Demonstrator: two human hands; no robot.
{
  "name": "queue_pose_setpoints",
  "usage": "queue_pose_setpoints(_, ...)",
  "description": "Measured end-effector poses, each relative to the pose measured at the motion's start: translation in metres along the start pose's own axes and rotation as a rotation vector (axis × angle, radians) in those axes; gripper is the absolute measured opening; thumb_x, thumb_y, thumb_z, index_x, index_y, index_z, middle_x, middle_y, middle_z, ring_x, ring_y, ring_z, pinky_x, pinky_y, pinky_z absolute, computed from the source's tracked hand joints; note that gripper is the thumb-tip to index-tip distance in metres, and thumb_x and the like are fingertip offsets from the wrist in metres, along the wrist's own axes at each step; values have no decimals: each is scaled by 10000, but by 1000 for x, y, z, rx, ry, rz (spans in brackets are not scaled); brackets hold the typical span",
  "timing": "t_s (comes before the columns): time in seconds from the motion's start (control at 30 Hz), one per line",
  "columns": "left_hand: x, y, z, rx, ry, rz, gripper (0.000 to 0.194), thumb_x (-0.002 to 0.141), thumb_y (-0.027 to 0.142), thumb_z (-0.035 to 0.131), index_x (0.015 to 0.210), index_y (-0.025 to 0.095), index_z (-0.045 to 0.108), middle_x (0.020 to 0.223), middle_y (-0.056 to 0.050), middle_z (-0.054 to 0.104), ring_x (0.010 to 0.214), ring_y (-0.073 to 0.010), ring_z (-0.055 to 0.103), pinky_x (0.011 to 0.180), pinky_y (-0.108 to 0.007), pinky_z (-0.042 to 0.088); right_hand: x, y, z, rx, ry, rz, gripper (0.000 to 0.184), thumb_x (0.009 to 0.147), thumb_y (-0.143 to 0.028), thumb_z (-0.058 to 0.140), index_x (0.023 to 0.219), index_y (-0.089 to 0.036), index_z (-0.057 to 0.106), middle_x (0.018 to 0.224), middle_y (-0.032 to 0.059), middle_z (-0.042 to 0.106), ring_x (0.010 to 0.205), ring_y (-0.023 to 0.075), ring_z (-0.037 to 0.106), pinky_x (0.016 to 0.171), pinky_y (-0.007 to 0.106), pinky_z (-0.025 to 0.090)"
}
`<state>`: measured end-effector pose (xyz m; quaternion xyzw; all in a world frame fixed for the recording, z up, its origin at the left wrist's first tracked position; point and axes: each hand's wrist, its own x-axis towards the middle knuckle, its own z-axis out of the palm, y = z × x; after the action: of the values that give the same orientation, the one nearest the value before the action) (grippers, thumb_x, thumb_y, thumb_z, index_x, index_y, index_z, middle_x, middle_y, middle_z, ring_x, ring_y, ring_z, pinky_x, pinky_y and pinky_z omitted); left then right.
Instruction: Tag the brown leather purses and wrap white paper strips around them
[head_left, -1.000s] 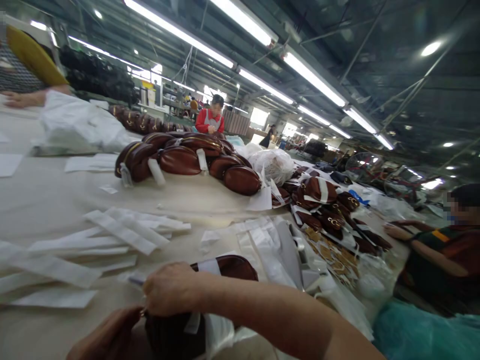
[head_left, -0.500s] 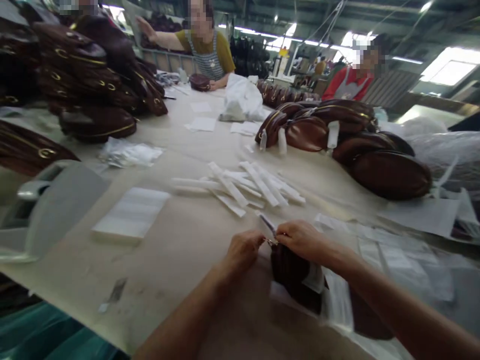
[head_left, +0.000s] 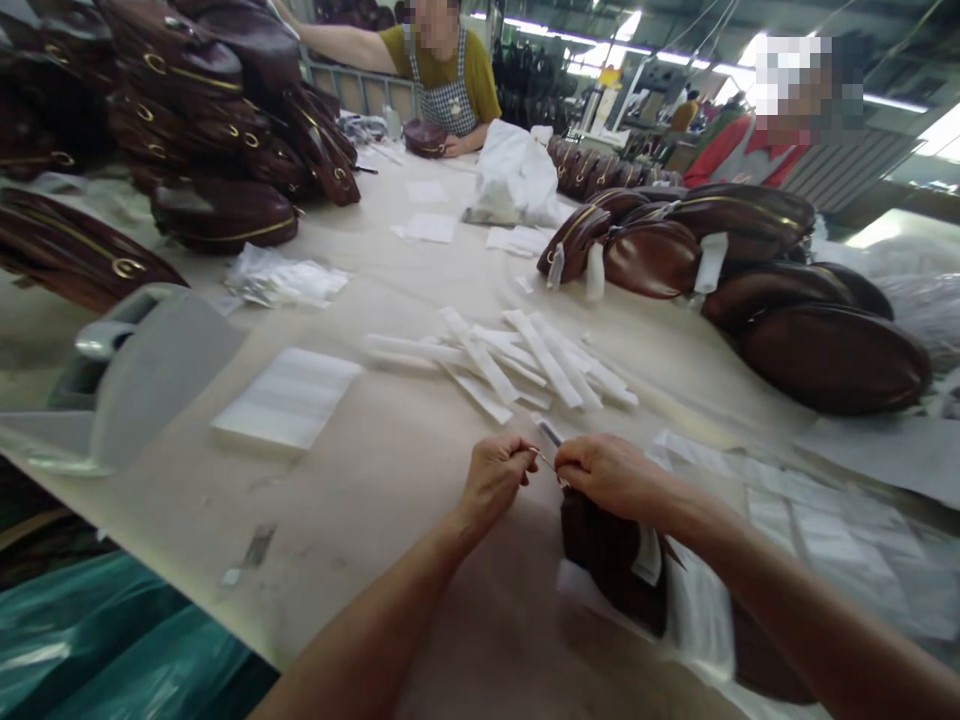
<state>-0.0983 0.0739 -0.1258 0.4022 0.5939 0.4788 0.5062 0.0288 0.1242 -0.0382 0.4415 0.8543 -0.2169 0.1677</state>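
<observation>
A dark brown leather bag [head_left: 611,560] lies on the beige table [head_left: 390,490] just in front of me, partly wrapped in white paper. My left hand [head_left: 495,475] is closed in a pinch at the bag's top end. My right hand [head_left: 611,475] is also closed, pinching the same spot from the right. Between the two hands a small thin strip [head_left: 547,432] and a metal bit of the bag stick out. My right forearm hides most of the bag's right side.
White paper strips [head_left: 525,365] lie scattered beyond my hands; a flat white stack [head_left: 289,395] and a grey tape dispenser [head_left: 127,370] sit left. Brown bags pile up at right [head_left: 750,280] and far left [head_left: 195,120]. Two other people work across the table.
My view swung from the ceiling and right side down and left onto the table. Both hands came together at the bag's top end and stayed pinched there.
</observation>
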Motion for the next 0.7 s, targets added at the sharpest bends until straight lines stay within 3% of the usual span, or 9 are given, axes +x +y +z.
queue_pose_setpoints(0.7, -2, 5, 2, -144, -27, -63, 125, 714, 182, 521, 634, 130, 603, 567, 7, 594, 436, -57, 482, 427, -166, 362, 0, -1, 5, -15, 45, -9, 231, 818, -169, 448, 742, -182, 666, 630, 7, 609, 569, 104, 496, 532, 211, 292)
